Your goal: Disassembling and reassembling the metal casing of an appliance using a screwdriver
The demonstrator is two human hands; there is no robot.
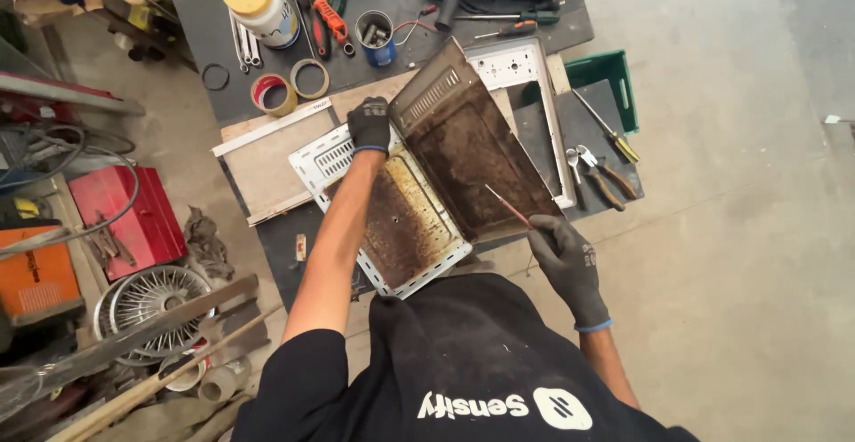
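Observation:
A rusty, stained metal appliance casing (405, 219) lies on the dark workbench. One rust-brown panel (472, 152) with vent slots is tilted up from it. My left hand (369, 125), in a dark glove, grips the upper left edge of that raised panel. My right hand (563, 259), also gloved, holds a thin red-handled screwdriver (508, 206) whose tip points at the panel's lower part. A white metal frame (525, 72) lies behind the panel.
Pliers (606, 179) and a yellow-handled screwdriver (610, 130) lie right of the casing beside a green bin (614, 77). Tape rolls (285, 90), a white jar with yellow lid (258, 1), a blue can (375, 36) and wrenches sit at the bench's far end. A red toolbox (125, 219) stands on the floor left.

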